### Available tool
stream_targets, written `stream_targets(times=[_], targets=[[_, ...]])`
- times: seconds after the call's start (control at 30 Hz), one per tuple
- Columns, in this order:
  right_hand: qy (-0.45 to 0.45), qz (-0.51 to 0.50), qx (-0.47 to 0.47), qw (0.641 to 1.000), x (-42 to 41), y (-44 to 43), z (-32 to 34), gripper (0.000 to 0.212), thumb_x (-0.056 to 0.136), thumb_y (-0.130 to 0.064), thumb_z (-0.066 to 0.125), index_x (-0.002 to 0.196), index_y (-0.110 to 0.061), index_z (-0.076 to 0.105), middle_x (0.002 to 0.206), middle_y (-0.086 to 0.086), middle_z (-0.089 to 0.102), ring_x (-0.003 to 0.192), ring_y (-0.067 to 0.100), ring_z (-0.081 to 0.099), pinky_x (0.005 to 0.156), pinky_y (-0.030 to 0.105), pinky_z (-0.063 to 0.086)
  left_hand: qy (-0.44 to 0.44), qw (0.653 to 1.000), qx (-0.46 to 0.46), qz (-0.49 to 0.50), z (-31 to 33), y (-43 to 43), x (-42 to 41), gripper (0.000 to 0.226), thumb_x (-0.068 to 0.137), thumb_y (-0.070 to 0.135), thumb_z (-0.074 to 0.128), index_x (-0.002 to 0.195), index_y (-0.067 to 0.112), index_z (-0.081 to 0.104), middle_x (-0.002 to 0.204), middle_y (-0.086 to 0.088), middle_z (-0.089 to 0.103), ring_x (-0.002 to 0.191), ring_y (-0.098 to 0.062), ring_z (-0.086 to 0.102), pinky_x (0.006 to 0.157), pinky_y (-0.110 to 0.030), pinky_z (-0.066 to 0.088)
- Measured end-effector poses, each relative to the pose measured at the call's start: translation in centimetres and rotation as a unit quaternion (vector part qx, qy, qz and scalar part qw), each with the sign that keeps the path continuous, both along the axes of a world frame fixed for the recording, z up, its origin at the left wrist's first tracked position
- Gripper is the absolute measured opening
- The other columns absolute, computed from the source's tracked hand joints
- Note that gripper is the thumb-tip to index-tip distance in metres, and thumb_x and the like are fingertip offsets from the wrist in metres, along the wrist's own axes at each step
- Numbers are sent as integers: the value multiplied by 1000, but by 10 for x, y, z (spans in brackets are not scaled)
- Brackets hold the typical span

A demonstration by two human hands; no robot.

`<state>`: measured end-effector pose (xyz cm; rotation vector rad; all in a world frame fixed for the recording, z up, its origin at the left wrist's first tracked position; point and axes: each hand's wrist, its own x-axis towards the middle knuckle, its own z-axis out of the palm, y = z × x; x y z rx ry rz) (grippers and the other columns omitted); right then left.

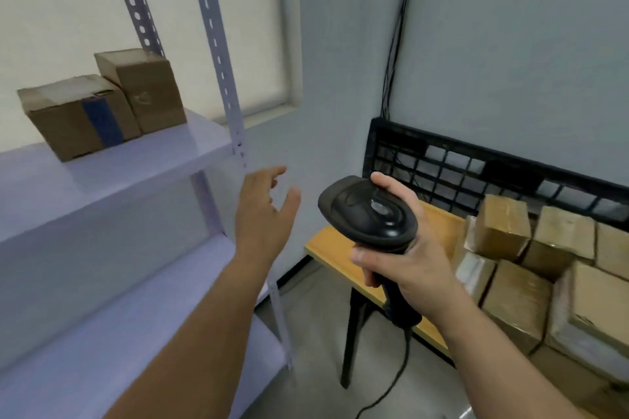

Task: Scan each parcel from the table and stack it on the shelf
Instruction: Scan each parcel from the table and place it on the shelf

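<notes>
Between the fingers (391, 189) of the right hand (408, 258), the scanner (364, 214).

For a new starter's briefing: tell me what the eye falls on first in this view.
First, the black barcode scanner, gripped by the right hand mid-view. Left of it the left hand is open and empty, beside the pale shelf, where a blue-taped box and a taller box stand side by side at upper left. At right, a heap of parcels lies on the yellow table.
</notes>
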<state>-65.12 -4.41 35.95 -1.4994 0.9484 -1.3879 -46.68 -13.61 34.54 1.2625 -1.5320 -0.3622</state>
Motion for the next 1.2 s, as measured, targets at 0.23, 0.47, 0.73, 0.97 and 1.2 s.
stream_targets(times=[0.23, 0.47, 0.73, 0.97, 1.2], targets=[[19, -66, 7, 998, -99, 49, -18, 85, 66, -9, 81, 135, -41, 42, 111, 13, 62, 57, 15, 63, 49, 29, 51, -58, 979, 144, -129, -64, 42, -135, 39, 92, 39, 57, 128, 25, 53, 120, 8, 50, 112, -13, 48, 95, -44, 46], [20, -168, 27, 985, -186, 89, -36, 87, 62, -28, 84, 137, -40, 42, 125, 2, 61, 74, 17, 63, 67, 34, 53, -177, 937, 220, -207, -99, 54, -225, 48, 98, 42, 47, 143, 26, 39, 143, 5, 42, 133, -16, 37, 106, -35, 35], [4, -240, 47, 970, -234, 111, -43, 83, 74, 4, 77, 139, -33, 41, 123, 4, 59, 53, 30, 60, 50, 35, 55, -311, 875, 269, -256, -129, 37, -277, 52, 101, 38, 37, 149, 17, 32, 149, -6, 39, 134, -26, 37, 111, -43, 33], [25, -292, 61, 954, -241, 109, -48, 83, 72, -3, 82, 137, -36, 42, 124, 3, 59, 60, 19, 64, 55, 29, 55, -442, 803, 309, -254, -148, 6, -292, 45, 103, 40, 24, 133, 13, 42, 138, -16, 46, 124, -36, 40, 103, -44, 34], [14, -314, 83, 946, -228, 95, -48, 82, 74, 5, 78, 136, -37, 43, 120, -1, 60, 54, 28, 62, 51, 30, 55, -472, 799, 292, -230, -143, -17, -277, 53, 95, 53, 45, 132, 15, 40, 128, -13, 52, 120, -33, 43, 91, -39, 40]])
